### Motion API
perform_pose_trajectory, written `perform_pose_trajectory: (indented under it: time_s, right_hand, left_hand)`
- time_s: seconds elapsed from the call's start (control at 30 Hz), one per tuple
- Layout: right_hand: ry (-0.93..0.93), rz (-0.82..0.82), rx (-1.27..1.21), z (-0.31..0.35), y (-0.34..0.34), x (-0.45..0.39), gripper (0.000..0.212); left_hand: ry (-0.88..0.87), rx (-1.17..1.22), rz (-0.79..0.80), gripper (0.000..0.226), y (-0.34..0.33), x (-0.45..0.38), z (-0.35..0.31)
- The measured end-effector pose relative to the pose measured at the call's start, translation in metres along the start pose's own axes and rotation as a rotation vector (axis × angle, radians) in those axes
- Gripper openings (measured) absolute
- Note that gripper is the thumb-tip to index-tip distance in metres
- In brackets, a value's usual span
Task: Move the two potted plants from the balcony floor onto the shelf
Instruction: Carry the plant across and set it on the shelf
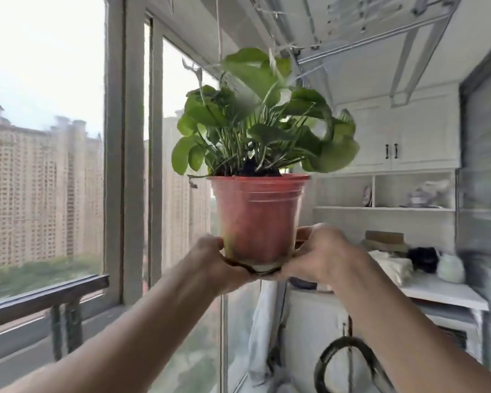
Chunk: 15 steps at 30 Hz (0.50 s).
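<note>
Head view: red pot [258, 219] with green plant [261, 120] is held upright in mid-air, clear of the shelf [386, 208] at right. Base is clasped by left hand [224, 262] and right hand [321, 253], fingers closed under it.

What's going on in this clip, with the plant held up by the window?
A person is holding a potted plant up in the air with both hands, in front of the balcony window. The left hand and right hand grip the red pot near its base, one on each side. The pot is upright and resting on nothing. White shelves stand behind it to the right. No second plant is in view.
</note>
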State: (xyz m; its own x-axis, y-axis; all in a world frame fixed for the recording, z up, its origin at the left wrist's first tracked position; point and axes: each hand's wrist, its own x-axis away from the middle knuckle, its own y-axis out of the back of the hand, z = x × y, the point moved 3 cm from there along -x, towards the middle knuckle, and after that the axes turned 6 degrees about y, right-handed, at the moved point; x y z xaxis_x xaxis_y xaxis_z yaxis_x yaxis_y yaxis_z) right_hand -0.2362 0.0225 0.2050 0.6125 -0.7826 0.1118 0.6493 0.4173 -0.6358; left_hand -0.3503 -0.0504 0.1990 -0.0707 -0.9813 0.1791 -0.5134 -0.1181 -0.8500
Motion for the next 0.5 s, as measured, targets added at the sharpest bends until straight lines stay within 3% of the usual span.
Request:
perform_pose_trajectory:
  time_s: [0.13,0.23,0.33,0.5]
  right_hand:
    - [0.082,-0.147,0.101,0.034,0.049,0.01,0.046]
    - [0.093,-0.233,0.058,0.057,0.087,0.002,0.035]
    - [0.132,-0.294,-0.019,0.088,0.135,-0.015,0.037]
    - [0.219,-0.347,-0.021,0.162,0.202,-0.029,0.05]
  left_hand:
    - [0.207,-0.034,0.096,0.065,-0.021,-0.055,0.029]
    - [0.35,-0.01,0.184,0.07,-0.045,-0.093,0.048]
    - [0.489,0.01,0.232,0.087,-0.07,-0.134,0.072]
    - [0.43,-0.064,0.156,0.066,-0.108,-0.231,0.109]
